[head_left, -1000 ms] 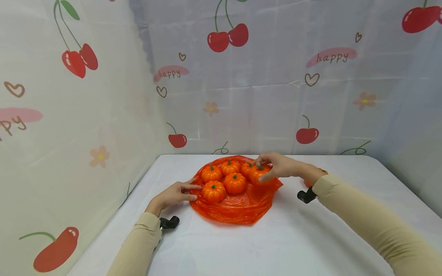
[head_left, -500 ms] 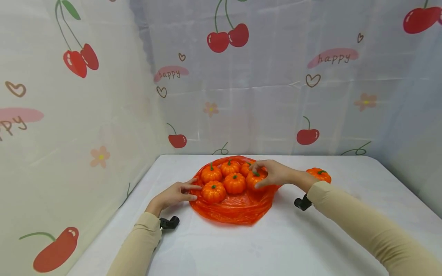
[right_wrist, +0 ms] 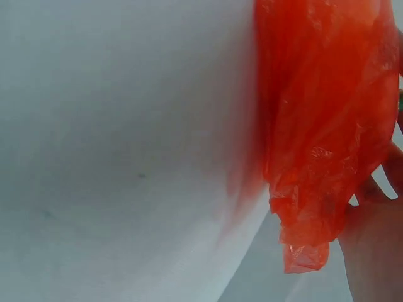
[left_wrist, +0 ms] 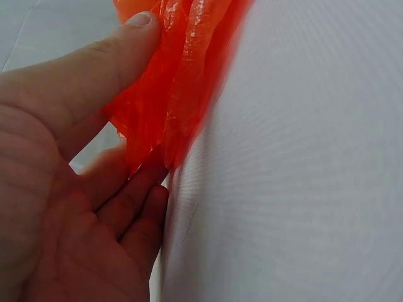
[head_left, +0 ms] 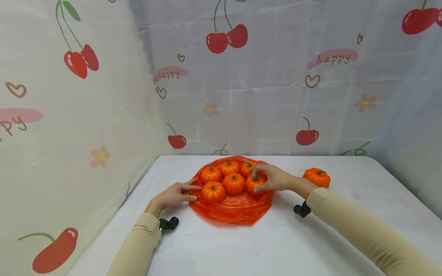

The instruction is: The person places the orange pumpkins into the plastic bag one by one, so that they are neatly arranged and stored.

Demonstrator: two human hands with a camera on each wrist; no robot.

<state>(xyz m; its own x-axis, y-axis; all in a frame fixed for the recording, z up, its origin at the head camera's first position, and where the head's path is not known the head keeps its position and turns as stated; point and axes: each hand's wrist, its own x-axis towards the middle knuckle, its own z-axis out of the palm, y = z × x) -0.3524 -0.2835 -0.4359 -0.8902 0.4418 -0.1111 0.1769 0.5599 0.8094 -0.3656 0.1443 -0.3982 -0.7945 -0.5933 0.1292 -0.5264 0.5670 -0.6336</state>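
An orange-red plastic bag (head_left: 228,212) lies spread on the table with several small orange pumpkins (head_left: 234,183) with green stems on it. At its left edge rests my left hand (head_left: 174,193), fingers spread and nearly straight. In the left wrist view the thumb lies along the gathered plastic (left_wrist: 189,75), with the other fingertips under its lower edge. My right hand (head_left: 276,178) has its thumb and fingers around the pumpkin (head_left: 254,184) at the right end of the group. In the right wrist view the bag's side (right_wrist: 327,119) hides much of that hand.
A single pumpkin (head_left: 316,178) stands on the white table (head_left: 241,249) to the right, behind my right forearm. Curtains with cherry prints (head_left: 248,96) close off the back and both sides. Black wrist cameras (head_left: 169,223) sit under each wrist.
My right hand has brought its pumpkin left and slightly down, down beside the others on the bag. The lone pumpkin on the right now shows fully. My left hand stays put.
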